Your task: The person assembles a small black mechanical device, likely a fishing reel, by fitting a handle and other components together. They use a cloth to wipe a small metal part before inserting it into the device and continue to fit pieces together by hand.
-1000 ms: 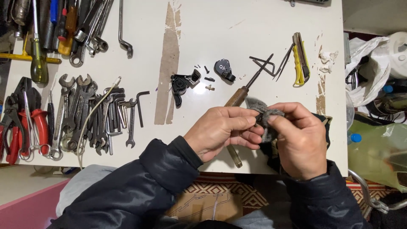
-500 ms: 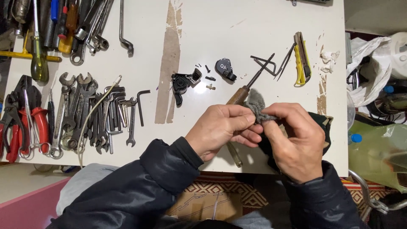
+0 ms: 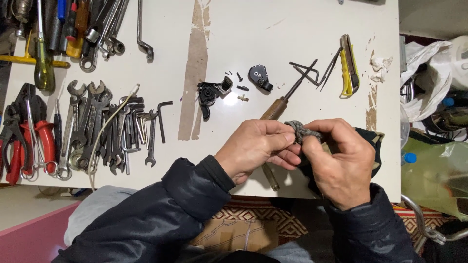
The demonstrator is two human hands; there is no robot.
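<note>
Over the tabletop's [image 3: 302, 29] near edge, 2 hands pinch a small grey cloth wad [image 3: 301, 131].
Left hand [image 3: 261, 148] and right hand [image 3: 341, 163] meet fingertip to fingertip, both pressed on the wad, above a wooden-handled screwdriver [image 3: 275, 109]; black small parts [image 3: 210, 92] lie beyond.

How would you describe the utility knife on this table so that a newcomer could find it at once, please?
Look at the white table, towards its far right edge. The utility knife lies there lengthwise, right of the thin dark metal rods. Its yellow body is the only bright colour on that side.
</note>
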